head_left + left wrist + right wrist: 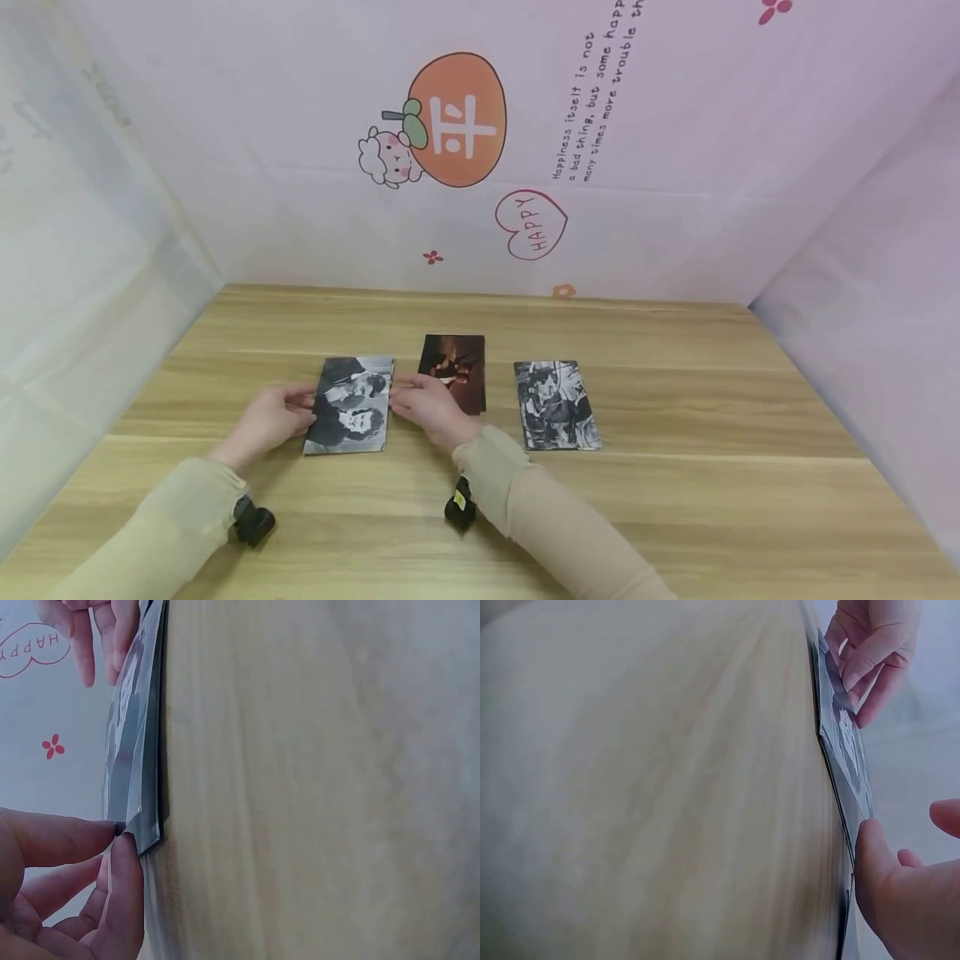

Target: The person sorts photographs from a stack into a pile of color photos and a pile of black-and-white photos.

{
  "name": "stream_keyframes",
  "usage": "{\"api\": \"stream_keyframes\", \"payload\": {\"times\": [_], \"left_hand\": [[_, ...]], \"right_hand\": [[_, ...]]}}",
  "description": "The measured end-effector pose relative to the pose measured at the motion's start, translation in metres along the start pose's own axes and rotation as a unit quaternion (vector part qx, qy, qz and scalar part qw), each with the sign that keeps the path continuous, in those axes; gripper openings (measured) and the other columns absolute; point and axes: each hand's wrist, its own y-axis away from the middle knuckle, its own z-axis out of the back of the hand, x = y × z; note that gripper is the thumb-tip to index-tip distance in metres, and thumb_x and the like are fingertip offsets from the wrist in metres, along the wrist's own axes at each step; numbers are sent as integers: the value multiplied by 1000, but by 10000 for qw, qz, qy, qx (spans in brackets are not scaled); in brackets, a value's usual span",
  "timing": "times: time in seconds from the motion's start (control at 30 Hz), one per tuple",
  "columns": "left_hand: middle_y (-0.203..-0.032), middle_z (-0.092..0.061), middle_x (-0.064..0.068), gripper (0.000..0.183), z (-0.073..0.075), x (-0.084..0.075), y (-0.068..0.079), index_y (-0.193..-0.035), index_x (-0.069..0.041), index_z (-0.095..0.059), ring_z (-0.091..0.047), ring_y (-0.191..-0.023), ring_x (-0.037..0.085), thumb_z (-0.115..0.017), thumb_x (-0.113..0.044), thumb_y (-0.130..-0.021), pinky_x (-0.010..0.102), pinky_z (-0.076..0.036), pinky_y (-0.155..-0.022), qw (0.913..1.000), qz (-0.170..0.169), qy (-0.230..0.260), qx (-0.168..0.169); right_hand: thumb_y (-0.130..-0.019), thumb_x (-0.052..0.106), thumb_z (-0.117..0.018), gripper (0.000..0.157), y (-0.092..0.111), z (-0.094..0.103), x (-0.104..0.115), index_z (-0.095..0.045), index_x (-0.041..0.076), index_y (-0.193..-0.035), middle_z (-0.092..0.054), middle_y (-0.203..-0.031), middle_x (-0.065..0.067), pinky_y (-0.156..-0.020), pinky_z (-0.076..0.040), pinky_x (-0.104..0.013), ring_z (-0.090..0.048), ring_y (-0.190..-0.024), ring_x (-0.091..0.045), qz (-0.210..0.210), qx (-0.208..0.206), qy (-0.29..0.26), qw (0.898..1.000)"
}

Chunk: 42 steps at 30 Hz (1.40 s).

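A black-and-white photo card (pixel 351 421) showing two people lies at the left of the group, on top of at least one other card. In the left wrist view, my left hand (pixel 75 900) pinches the near left edge of the top card (pixel 127 761) between thumb and finger, and that edge is slightly lifted. My right hand (pixel 437 408) is at the card's right edge. The right wrist view shows its thumb (pixel 871 844) touching the card's edge, with the other fingers apart from it. The right hand partly covers a dark reddish photo card (pixel 467 354).
Another black-and-white photo card (pixel 557 406) lies to the right on the wood-grain table (pixel 705 500). A printed white cloth wall (pixel 300 167) rises behind the table, with more cloth on both sides. Each wrist carries a small black camera (pixel 255 523).
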Motion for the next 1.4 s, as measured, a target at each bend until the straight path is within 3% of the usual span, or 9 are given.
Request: {"api": "stream_keyframes", "payload": {"times": [0.1, 0.4, 0.7, 1.13, 1.4], "left_hand": [[-108, -57, 33, 47, 0, 0, -1, -127, 21, -43, -61, -79, 13, -57, 10, -83, 21, -56, -64, 10000, -6, -66, -14], [-94, -65, 27, 46, -1, -1, -3, -117, 21, -52, -64, -80, 24, -62, 5, -75, 23, -51, -63, 9938, -540, -957, -175], [-101, -64, 33, 45, -1, 2, -3, -115, 22, -52, -66, -87, 35, -64, 7, -74, 40, -58, -74, 9938, -628, -903, -133], [-104, -64, 30, 42, 0, -2, -3, -117, 18, -54, -65, -88, 30, -61, 4, -78, 26, -54, -69, 9949, -541, -819, -251], [-110, -62, 30, 41, -1, -15, 2, -119, 15, -54, -63, -98, 40, -62, 0, -82, 40, -58, -78, 9955, -663, -606, -302]], "right_hand": [[-90, -5, -47, 47, 0, -2, 0, -40, -12, -135, -51, -130, -31, -106, -44, -38, -51, -123, -36, 23, -5, 6, 10000], [-92, -2, -49, 45, 0, -5, -2, -42, -11, -135, -50, -133, -28, -107, -43, -37, -50, -124, -34, 14, -100, 154, 9998], [-89, -1, -51, 46, -1, -5, -5, -45, -10, -134, -53, -130, -26, -105, -44, -37, -51, -123, -33, 8, -180, 340, 9993], [-93, 0, -50, 40, 8, -2, 5, -46, -12, -131, -54, -126, -29, -104, -45, -37, -53, -120, -35, 89, -98, 128, 9998], [-94, 1, -48, 38, 13, 8, 13, -44, -13, -130, -48, -129, -31, -103, -46, -37, -51, -121, -39, 37, 42, 41, 10000]]}}
